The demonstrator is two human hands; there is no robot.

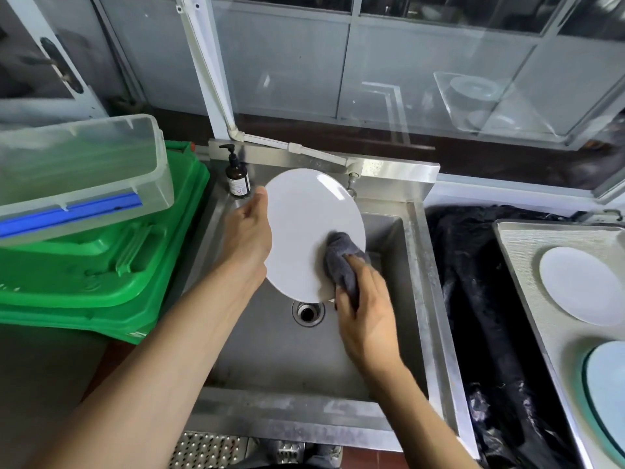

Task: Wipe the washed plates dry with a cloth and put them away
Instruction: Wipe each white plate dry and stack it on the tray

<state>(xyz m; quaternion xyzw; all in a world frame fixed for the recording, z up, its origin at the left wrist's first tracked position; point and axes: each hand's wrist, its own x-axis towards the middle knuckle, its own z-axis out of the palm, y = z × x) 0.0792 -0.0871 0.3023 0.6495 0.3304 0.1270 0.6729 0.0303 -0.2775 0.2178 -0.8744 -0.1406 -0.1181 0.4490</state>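
Observation:
A round white plate (306,228) is held tilted over the steel sink (414,265). My left hand (248,233) grips its left rim, thumb on the front edge. My right hand (367,309) holds a bunched grey cloth (343,260) and presses it against the plate's lower right part. On a tray (521,262) at the right lie a second white plate (580,286) and, nearer the corner, a pale blue plate (608,380) cut off by the frame edge.
A brown pump bottle (237,177) stands at the sink's back left corner. Green crates (111,272) with a clear plastic box (81,170) on top fill the left. A black bag (480,299) lies between sink and tray. The drain (307,312) is below the plate.

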